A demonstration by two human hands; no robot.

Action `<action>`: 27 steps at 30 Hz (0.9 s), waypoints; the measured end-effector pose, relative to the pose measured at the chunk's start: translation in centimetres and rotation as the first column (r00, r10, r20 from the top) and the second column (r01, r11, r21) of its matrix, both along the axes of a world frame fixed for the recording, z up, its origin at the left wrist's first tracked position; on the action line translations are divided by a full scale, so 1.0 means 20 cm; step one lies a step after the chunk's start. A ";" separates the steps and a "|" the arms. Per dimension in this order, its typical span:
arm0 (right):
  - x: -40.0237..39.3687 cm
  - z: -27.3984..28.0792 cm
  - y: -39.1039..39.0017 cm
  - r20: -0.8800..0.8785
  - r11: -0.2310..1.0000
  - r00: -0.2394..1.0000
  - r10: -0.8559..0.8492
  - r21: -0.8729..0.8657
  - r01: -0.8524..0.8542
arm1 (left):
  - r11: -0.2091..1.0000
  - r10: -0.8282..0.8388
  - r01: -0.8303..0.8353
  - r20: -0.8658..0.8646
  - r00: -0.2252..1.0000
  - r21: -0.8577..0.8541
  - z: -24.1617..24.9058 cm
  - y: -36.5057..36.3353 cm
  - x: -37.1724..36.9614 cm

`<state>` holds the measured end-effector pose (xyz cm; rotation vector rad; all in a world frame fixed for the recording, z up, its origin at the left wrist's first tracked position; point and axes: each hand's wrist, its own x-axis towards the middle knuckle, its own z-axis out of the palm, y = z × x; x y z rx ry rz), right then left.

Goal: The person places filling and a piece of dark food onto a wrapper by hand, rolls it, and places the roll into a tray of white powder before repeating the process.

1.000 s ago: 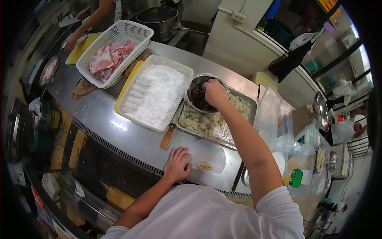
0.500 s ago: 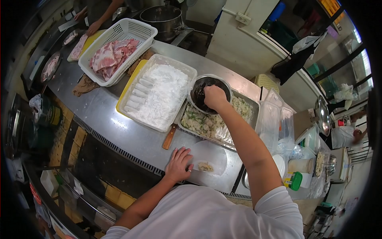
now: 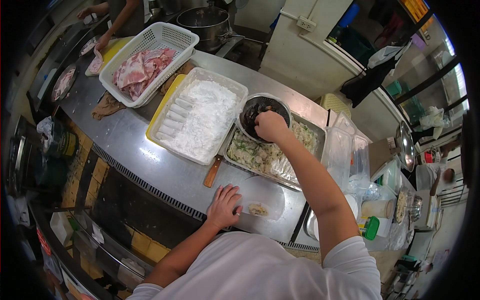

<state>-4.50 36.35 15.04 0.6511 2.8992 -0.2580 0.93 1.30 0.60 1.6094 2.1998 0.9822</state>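
Observation:
My left hand (image 3: 224,206) lies flat on the steel table, fingers stretched out, beside a thin translucent wrapper (image 3: 275,197) bearing a small mound of pale filling (image 3: 258,209). My right hand (image 3: 271,126) reaches into a metal colander (image 3: 283,104) of dark, mushroom-like strips (image 3: 248,119). Its fingers are curled in among them, with the tips partly hidden. Beneath the colander is a metal tray (image 3: 320,135) of pale, green-flecked filling (image 3: 250,151). To the left, a plastic tub (image 3: 239,90) holds white powder (image 3: 210,110) with several white rolls (image 3: 175,116) lined up in it.
A wooden-handled knife (image 3: 212,171) lies between tub and left hand. Farther left stands a white basket (image 3: 187,39) of raw meat (image 3: 142,72). Clear plastic containers (image 3: 337,155) crowd the right side. A co-worker's hand (image 3: 102,42) is at a yellow board (image 3: 116,49).
My right hand has shifted slightly within the colander, and the dark strips lie differently. The co-worker's hands have moved, one now lifting a meat piece. My left hand stays put.

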 end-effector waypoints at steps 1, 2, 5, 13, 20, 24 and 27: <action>-0.02 -0.03 -0.03 0.018 0.999 1.000 -0.007 0.052 0.006 | 1.000 0.001 -0.001 0.002 1.000 0.003 0.00 0.00 0.00; -0.03 -0.05 -0.05 0.034 0.995 0.999 -0.015 0.104 0.012 | 1.000 0.002 -0.002 0.004 1.000 0.005 0.00 -0.01 0.00; -0.06 -0.05 -0.07 0.060 0.987 0.998 -0.001 0.160 -0.009 | 1.000 0.006 -0.006 0.000 1.000 0.013 0.00 0.00 0.00; -0.11 -0.06 -0.03 -0.004 0.985 0.996 -0.088 0.149 0.087 | 0.999 0.024 -0.024 -0.001 1.000 0.044 -0.01 0.00 0.01; 0.00 0.13 0.30 -0.286 0.953 0.923 -0.258 -0.231 0.194 | 0.999 0.021 -0.022 0.009 1.000 0.044 0.01 0.00 0.00; 0.09 0.07 0.33 -0.308 0.923 0.889 -0.340 -0.291 0.252 | 1.000 0.007 -0.007 0.010 1.000 0.030 0.00 0.00 0.00; 0.15 -0.05 0.27 -0.362 0.974 0.907 -0.216 -0.152 0.171 | 0.999 0.010 -0.010 0.003 1.000 0.040 0.01 0.00 0.00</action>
